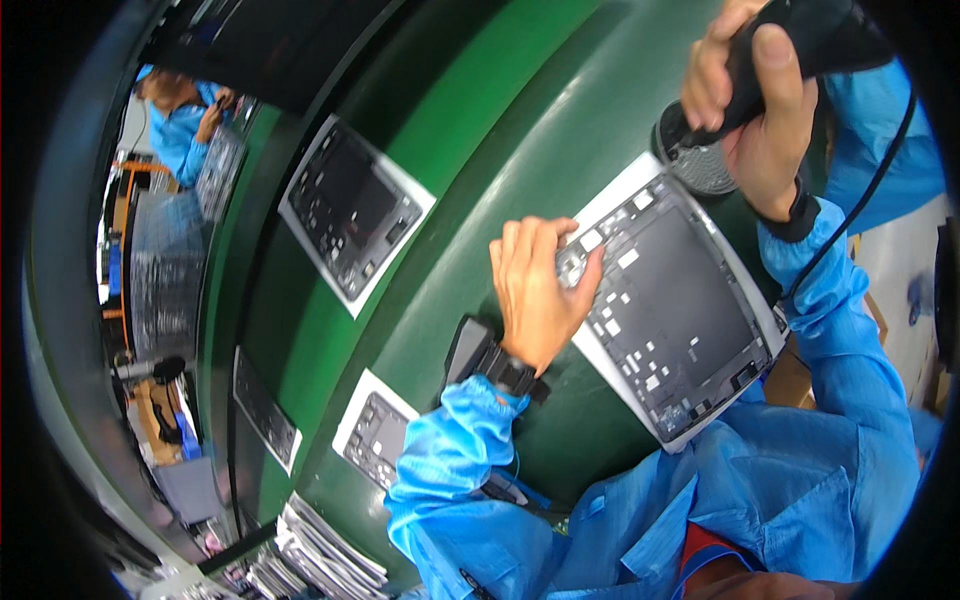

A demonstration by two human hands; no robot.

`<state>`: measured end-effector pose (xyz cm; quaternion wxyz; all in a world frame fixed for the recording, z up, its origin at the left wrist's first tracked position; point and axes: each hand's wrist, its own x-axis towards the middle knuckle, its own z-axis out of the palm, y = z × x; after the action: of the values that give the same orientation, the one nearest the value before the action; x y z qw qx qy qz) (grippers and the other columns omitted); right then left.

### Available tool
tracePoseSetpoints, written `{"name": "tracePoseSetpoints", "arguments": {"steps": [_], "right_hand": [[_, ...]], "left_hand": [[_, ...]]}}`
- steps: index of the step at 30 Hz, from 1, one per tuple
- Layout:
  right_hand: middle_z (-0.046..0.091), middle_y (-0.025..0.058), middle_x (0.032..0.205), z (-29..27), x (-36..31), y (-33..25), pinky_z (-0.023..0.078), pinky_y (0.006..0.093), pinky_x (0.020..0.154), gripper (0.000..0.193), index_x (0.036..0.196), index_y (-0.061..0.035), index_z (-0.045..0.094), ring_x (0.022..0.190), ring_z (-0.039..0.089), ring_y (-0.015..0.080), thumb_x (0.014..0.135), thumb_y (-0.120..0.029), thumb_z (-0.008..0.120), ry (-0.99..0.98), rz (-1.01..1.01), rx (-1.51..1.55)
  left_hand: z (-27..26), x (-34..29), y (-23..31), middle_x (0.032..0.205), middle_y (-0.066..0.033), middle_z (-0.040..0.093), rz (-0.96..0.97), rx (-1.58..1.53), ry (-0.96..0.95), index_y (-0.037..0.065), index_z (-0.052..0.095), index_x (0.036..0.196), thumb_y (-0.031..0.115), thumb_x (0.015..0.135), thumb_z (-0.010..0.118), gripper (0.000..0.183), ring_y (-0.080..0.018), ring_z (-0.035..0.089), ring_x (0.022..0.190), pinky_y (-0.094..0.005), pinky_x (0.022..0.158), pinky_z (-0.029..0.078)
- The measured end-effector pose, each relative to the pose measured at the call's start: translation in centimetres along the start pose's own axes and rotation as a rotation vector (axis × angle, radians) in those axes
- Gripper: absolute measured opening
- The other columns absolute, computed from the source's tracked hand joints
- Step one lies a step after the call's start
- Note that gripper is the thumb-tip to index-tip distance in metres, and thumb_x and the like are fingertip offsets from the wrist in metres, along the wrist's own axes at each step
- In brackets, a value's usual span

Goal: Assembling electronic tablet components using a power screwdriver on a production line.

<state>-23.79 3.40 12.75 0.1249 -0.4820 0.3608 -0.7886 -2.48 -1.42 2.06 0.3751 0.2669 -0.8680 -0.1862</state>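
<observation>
A dark flat device housing point(680, 290), dotted with small white patches, lies tilted on a white sheet point(604, 372) in front of me. My left hand point(545, 285) rests at its upper left corner, thumb and fingers apart, touching the edge beside a small shiny part. My right hand point(765, 110) is raised beyond the housing's far right corner. Its fingers wrap round a black corded hand tool point(815, 40), whose exact kind I cannot make out. Under the tool's lower end sits a round grey container point(703, 168). A black cable point(862, 200) hangs past my right sleeve.
Similar dark housings lie at the left: one point(350, 208) on white backing, another point(264, 412) lower, a third point(378, 436) partly behind my left sleeve. A paper stack point(325, 555) stands at lower left. Beyond the green bench point(500, 170), another person point(180, 125) works.
</observation>
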Motion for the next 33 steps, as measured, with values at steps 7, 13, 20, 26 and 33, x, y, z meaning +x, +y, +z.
{"name": "tracePoseSetpoints", "arguments": {"steps": [7, 13, 20, 26, 33], "right_hand": [[0.049, 0.0034, 0.064, 5.4, -5.3, 2.4, 0.039, 0.0257, 0.047, 0.037, 0.109, -0.0005, 0.049, 0.05, 0.047, 0.0096, 0.104, -0.036, 0.058, -0.367, 0.16, 0.086], [0.049, 0.0036, 0.063, 6.0, -6.3, 3.1, 0.039, 0.0247, 0.047, 0.036, 0.108, -0.0003, 0.048, 0.05, 0.047, 0.0093, 0.105, -0.035, 0.056, -0.389, 0.168, 0.06], [0.05, 0.0044, 0.063, 6.4, -6.5, 3.1, 0.04, 0.0245, 0.047, 0.035, 0.108, 0.0005, 0.048, 0.049, 0.047, 0.0097, 0.105, -0.034, 0.054, -0.37, 0.162, 0.037], [0.05, 0.0045, 0.063, 6.4, -6.6, 3.4, 0.04, 0.0248, 0.047, 0.036, 0.109, 0.0006, 0.048, 0.049, 0.046, 0.0098, 0.106, -0.035, 0.054, -0.358, 0.139, 0.055], [0.048, 0.0039, 0.063, 6.1, -6.4, 3.6, 0.039, 0.0248, 0.047, 0.035, 0.109, 0.0003, 0.048, 0.049, 0.045, 0.0094, 0.105, -0.034, 0.055, -0.432, 0.12, 0.034]], "left_hand": [[0.9, -0.2, 0.4, 0.083, -0.0046, 0.056, -0.074, -0.015, 0.059, 0.009, 0.06, 0.087, 0.02, 0.07, 0.088, 0.035, -0.0245, 0.053, 0.083, -0.039, 0.075, 0.035], [0.2, -0.4, 0.5, 0.091, -0.0036, 0.056, -0.1, -0.017, 0.0, 0.009, 0.062, 0.09, 0.016, 0.074, 0.084, 0.028, -0.026, 0.052, 0.091, -0.0409, 0.08, 0.033], [0.4, -0.6, 0.4, 0.092, -0.0051, 0.056, -0.102, -0.034, -0.003, 0.008, 0.061, 0.092, 0.017, 0.074, 0.084, 0.03, -0.0273, 0.051, 0.093, -0.0414, 0.081, 0.033], [0.7, -0.5, 0.0, 0.085, -0.0069, 0.055, -0.046, -0.029, 0.052, 0.007, 0.058, 0.088, 0.021, 0.072, 0.086, 0.035, -0.0277, 0.05, 0.086, -0.0413, 0.076, 0.032], [0.9, -0.4, -0.1, 0.085, -0.0061, 0.055, -0.052, -0.032, 0.057, 0.007, 0.059, 0.089, 0.02, 0.072, 0.085, 0.034, -0.0272, 0.05, 0.086, -0.0411, 0.076, 0.032]]}}
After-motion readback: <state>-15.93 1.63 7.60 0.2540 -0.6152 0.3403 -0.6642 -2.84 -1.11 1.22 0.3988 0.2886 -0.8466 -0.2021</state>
